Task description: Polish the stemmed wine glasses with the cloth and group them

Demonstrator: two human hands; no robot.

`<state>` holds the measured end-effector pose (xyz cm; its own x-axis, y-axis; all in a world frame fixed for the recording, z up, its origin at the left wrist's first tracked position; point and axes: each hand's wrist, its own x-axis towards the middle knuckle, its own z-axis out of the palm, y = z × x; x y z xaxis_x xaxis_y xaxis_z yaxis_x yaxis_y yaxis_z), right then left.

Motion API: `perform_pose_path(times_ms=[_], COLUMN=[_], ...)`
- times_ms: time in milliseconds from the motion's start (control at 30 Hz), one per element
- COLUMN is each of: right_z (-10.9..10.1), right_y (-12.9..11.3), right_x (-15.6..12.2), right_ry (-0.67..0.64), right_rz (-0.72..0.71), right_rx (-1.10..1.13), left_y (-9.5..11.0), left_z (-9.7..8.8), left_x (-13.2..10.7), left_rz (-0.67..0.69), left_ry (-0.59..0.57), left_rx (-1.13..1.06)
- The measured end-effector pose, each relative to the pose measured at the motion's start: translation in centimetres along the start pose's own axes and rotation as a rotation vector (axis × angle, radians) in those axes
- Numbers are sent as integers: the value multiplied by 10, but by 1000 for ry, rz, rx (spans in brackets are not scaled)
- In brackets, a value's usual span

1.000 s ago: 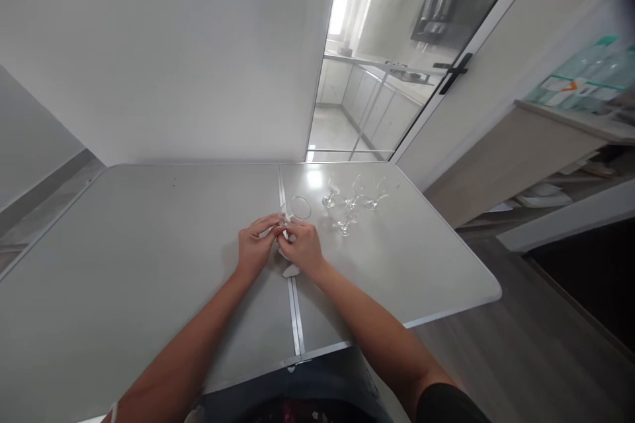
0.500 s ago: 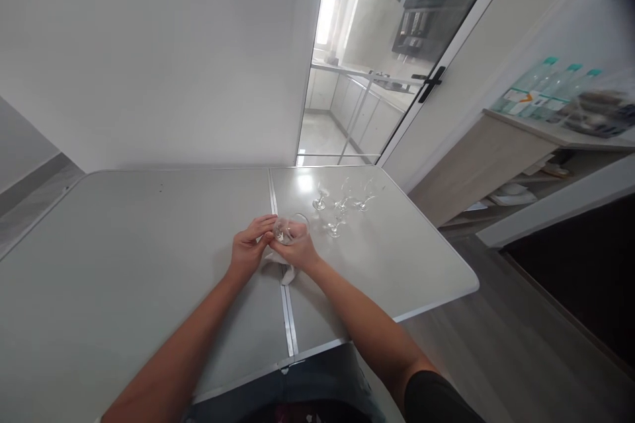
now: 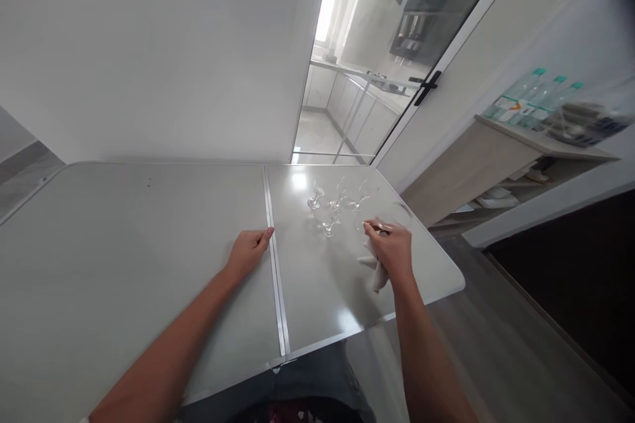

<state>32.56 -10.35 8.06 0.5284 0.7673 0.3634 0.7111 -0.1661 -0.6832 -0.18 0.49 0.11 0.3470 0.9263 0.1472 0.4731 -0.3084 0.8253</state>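
My right hand (image 3: 391, 248) is closed at the right side of the grey table (image 3: 149, 244), gripping a clear stemmed glass (image 3: 370, 226) by its stem together with a white cloth (image 3: 376, 272) that hangs below the palm. The glass is hard to make out against the table. Several other clear stemmed glasses (image 3: 330, 201) stand upright just left and behind it. My left hand (image 3: 249, 251) rests on the table beside the centre seam (image 3: 274, 258), fingers loosely curled, holding nothing.
The table's right edge (image 3: 446, 264) lies close to my right hand. A glass door (image 3: 377, 79) stands behind the table. A wooden shelf (image 3: 501, 152) with bottles (image 3: 526, 96) is at the right.
My right hand carried the glass and cloth from the centre seam to the right, beside the other glasses. My left hand let go and stayed near the seam.
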Motion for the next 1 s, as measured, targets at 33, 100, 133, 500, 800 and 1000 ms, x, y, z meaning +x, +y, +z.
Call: perform_pose_path(times_ms=[33, 100, 133, 500, 800, 1000], right_z=[3, 14, 21, 44, 42, 14], right_y=[19, 49, 60, 85, 81, 36], right_x=[11, 28, 34, 46, 46, -9], right_ry=[-69, -184, -227, -276, -291, -228], right_rz=[39, 104, 120, 141, 154, 234], right_rx=[-51, -108, -122, -125, -171, -571], left_y=[0, 0, 0, -4, -7, -9], left_z=[1, 1, 1, 1, 2, 6], left_x=[1, 2, 2, 3, 5, 5], left_rz=[-4, -22, -28, -48, -27, -45], left_ry=[-6, -8, -12, -26, -11, 21], left_rx=[10, 12, 6, -16, -52, -122])
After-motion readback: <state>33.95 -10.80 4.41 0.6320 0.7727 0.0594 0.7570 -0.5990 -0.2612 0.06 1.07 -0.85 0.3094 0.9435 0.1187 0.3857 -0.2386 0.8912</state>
